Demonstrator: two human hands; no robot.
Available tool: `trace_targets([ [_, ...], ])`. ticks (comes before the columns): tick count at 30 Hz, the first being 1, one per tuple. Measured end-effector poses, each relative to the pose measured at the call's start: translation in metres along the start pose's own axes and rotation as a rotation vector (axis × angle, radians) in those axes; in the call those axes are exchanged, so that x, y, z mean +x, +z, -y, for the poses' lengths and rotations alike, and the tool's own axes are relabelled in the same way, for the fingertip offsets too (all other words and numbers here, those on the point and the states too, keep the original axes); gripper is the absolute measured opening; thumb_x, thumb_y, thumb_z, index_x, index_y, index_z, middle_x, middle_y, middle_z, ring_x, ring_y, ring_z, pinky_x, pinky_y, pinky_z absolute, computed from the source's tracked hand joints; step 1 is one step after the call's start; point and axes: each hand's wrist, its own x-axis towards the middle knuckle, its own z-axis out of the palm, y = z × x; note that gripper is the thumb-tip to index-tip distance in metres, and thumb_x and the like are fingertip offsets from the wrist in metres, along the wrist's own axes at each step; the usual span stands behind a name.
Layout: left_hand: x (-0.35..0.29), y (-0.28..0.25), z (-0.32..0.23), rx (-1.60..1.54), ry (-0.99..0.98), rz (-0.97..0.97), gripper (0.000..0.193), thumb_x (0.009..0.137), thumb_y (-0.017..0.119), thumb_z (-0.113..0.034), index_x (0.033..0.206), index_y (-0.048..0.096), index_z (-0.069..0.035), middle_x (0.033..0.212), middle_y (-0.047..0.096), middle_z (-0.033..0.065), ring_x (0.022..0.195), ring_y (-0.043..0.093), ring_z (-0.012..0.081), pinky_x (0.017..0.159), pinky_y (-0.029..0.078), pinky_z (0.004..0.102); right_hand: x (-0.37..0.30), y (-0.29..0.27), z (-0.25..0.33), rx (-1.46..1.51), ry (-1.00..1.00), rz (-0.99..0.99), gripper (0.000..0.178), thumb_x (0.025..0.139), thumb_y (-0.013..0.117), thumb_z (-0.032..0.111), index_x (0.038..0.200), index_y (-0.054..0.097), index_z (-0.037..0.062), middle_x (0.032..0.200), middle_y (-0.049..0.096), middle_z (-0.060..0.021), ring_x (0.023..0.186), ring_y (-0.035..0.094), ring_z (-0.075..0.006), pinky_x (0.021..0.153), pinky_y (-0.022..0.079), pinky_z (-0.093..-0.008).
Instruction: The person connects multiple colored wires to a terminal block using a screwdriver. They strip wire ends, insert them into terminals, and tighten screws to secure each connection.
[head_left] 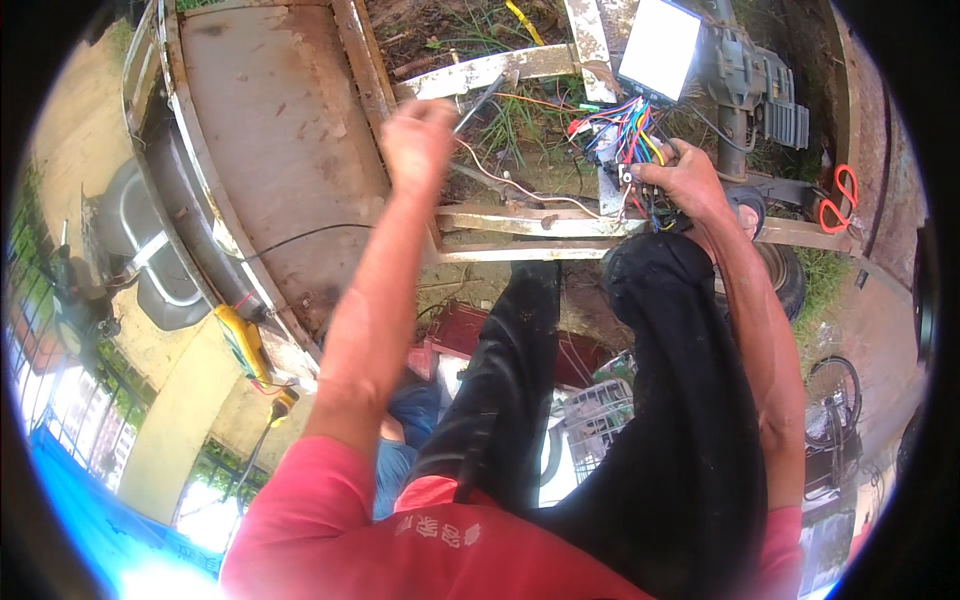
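Observation:
My right hand is closed at the lower end of a bundle of coloured wires. Its thumb and fingers pinch some of them beside a small dark terminal piece. The bundle runs up into a silver rectangular box. Farther left, my left hand is raised over the metal frame, its curled fingers smeared by motion. Close to those fingers is a slim grey rod-like tool; whether the hand holds it is unclear. A thin pale wire curves between the two hands.
A rusty metal panel fills the left side. Painted frame bars cross before my knees. A finned metal motor housing stands right of the box. Red-handled scissors lie far right. A yellow meter with leads rests at left.

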Motion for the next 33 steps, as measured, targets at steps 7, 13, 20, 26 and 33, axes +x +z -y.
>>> trace_targets([
  [7,0.141,-0.078,0.077,0.25,0.05,-0.376,0.033,0.087,0.083,-0.028,0.108,0.081,-0.003,0.105,0.08,0.0183,0.101,0.076,0.0287,0.097,0.057,0.041,0.011,0.001,-0.011,-0.04,-0.048,0.016,0.041,0.078,0.092,0.028,0.095,0.066,0.0017,0.083,0.065,-0.002,0.074,0.058,-0.0109,0.068,0.048,-0.0296],
  [13,0.148,-0.077,0.075,0.451,0.13,-0.244,0.029,0.091,0.078,-0.03,0.105,0.08,-0.006,0.102,0.08,0.0152,0.097,0.076,0.0292,0.091,0.057,0.043,0.017,-0.004,-0.027,-0.279,-0.107,-0.079,0.073,0.074,0.091,0.047,0.117,0.07,-0.0084,0.091,0.072,-0.0099,0.081,0.065,-0.0172,0.077,0.053,-0.0341],
  [20,0.121,-0.074,0.061,0.609,0.205,-0.248,0.033,0.094,0.074,-0.034,0.109,0.08,-0.005,0.107,0.08,0.0174,0.102,0.075,0.0319,0.095,0.055,0.0434,0.027,-0.005,-0.041,-0.264,-0.172,-0.091,0.06,0.072,0.092,0.048,0.095,0.068,-0.0022,0.085,0.068,-0.0081,0.077,0.061,-0.0167,0.077,0.052,-0.0336],
  [26,0.071,-0.047,0.012,0.303,0.218,-0.139,0.026,0.097,0.075,-0.027,0.11,0.08,-0.006,0.1,0.08,0.0106,0.091,0.074,0.0198,0.084,0.058,0.0361,0.03,-0.005,-0.045,-0.321,-0.167,-0.105,0.053,0.073,0.093,0.046,0.091,0.068,0.0024,0.085,0.071,-0.0061,0.078,0.064,-0.0152,0.075,0.053,-0.0332],
  [33,-0.088,0.073,-0.038,0.195,0.413,0.441,0.016,0.096,0.076,-0.015,0.11,0.08,-0.008,0.1,0.079,0.0068,0.091,0.073,0.0117,0.083,0.06,0.0294,0.033,-0.004,-0.042,-0.325,-0.105,-0.053,0.083,0.067,0.09,0.054,0.121,0.072,-0.0072,0.114,0.077,-0.0197,0.105,0.074,-0.0272,0.097,0.055,-0.0374],
])
